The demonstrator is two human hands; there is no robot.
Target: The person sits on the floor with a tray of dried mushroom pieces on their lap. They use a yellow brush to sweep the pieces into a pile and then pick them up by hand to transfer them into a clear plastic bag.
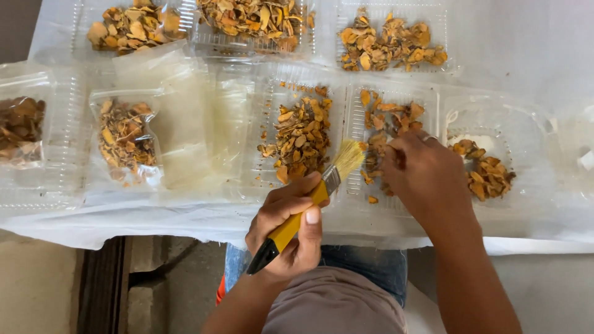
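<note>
A white sheet [532, 43] covers the table, set with clear plastic trays [526, 117] of dried orange-brown slices. The brush [309, 201], yellow-handled with pale bristles, sits in the left hand [288, 232], fingers clamped round the handle, bristles tilted up toward the right hand [427, 182]. That hand hangs over the slices [387, 120] in the middle tray, fingers curled together; whether they pinch a slice I cannot tell, since the knuckles hide the tips. Brushing well probably means light strokes, keeping dust over the tray. A bag [127, 139] of slices lies well to the left. Trays at the top and left edges are cut off.
</note>
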